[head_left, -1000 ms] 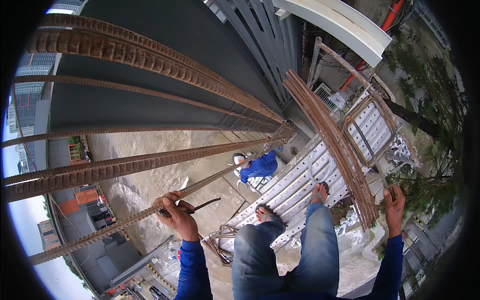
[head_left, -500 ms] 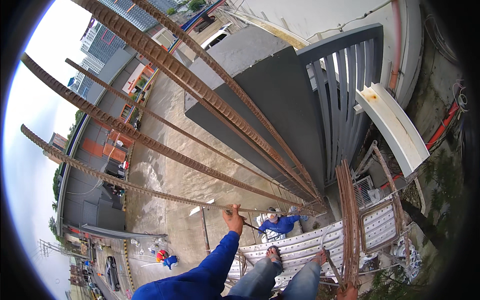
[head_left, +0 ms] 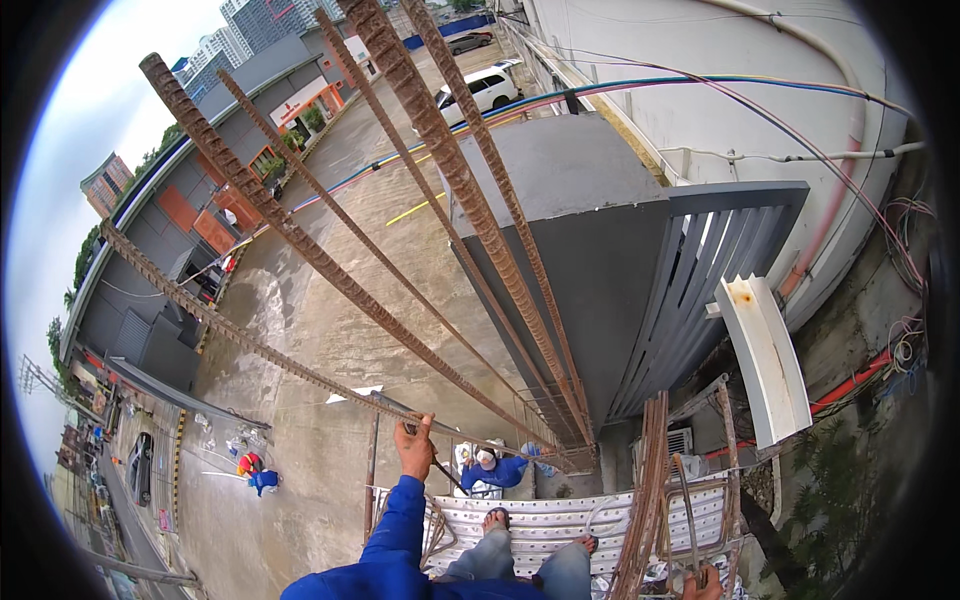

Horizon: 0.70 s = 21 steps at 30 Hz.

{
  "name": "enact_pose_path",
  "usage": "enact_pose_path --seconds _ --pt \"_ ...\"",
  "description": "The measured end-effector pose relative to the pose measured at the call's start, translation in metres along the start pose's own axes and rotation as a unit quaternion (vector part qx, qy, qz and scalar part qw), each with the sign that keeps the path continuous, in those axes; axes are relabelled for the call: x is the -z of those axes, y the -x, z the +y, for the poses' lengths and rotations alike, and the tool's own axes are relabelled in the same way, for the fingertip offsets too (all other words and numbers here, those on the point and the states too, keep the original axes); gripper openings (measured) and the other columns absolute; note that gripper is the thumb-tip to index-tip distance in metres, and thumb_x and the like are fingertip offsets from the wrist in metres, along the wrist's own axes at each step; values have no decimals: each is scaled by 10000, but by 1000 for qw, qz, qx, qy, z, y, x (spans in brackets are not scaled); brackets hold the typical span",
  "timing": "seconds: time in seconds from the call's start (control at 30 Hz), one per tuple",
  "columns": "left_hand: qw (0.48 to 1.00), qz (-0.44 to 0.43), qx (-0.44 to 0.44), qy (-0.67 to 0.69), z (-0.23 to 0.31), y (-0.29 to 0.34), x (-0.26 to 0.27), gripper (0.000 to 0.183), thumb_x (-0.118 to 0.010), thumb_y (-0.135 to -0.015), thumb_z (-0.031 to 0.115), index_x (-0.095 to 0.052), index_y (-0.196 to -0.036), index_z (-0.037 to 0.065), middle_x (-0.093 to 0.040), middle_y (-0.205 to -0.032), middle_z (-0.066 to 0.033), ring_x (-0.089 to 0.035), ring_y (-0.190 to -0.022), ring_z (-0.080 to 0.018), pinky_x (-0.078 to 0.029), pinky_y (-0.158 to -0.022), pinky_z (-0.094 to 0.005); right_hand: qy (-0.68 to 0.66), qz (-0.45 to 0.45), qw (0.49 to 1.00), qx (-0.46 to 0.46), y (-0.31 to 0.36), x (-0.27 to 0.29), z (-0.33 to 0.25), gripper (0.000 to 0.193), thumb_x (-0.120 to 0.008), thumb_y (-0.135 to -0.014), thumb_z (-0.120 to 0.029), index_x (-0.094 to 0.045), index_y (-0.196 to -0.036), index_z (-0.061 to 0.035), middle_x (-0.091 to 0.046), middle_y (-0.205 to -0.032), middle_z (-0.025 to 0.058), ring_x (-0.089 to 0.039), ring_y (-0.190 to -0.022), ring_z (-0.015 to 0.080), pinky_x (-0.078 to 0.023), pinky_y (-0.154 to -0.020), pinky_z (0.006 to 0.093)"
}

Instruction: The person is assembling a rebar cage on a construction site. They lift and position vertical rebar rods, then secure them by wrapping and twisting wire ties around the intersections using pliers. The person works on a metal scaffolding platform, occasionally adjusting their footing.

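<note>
My left hand (head_left: 415,447) is raised at mid-picture, its fingers wrapped round the leftmost upright ribbed steel bar (rebar) (head_left: 255,345). A dark rod (head_left: 446,474) shows just below that fist. Low on the right, my right hand (head_left: 703,583) is closed on a thin rusty metal rod (head_left: 687,505), which stands up beside a bundle of long rusty bars (head_left: 640,490). The lower edge cuts off part of this hand. Several more rebars (head_left: 330,285) rise and fan out from the base of a grey column.
My feet stand on a perforated metal scaffold plank (head_left: 540,525). Below it, a person in blue (head_left: 497,468) wears a light cap. A grey block wall (head_left: 570,300) with a slatted gate (head_left: 690,270) and a curved white channel (head_left: 765,360) lies ahead right. Coloured cables (head_left: 640,85) cross above.
The view has turned and shifted, bringing the white vehicle and coloured cables more into sight. My left hand stays on the rebar, and my right hand keeps the rod, now standing more upright.
</note>
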<state>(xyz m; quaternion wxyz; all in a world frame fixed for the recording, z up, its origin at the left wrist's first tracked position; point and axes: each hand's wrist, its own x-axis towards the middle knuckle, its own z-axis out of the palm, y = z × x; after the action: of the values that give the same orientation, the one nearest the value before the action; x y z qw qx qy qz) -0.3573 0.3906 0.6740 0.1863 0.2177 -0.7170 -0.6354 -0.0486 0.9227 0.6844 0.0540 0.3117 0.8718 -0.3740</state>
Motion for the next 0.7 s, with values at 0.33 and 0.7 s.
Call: enact_pose_path --seconds 0.33,0.7 --pt "998 -45 -37 -19 -1 -14 -39 278 -674 -923 256 -488 -964 54 -628 -771 -63 -491 -471 -90 -403 -418 -241 -82 88 987 108 -32 26 -116 302 -655 -888 -128 -588 -1097 79 -541 -727 77 -444 -644 137 -389 -565 336" --pt "994 -102 -45 -9 20 2 -102 286 -635 -946 263 -432 -1013 72 -555 -772 -63 -499 -479 -109 -445 -400 -249 -101 194 957 190 2 124 -180 343 -726 -814 -156 -667 -1070 64 -697 -909 141 -632 -777 175 -492 -686 305"
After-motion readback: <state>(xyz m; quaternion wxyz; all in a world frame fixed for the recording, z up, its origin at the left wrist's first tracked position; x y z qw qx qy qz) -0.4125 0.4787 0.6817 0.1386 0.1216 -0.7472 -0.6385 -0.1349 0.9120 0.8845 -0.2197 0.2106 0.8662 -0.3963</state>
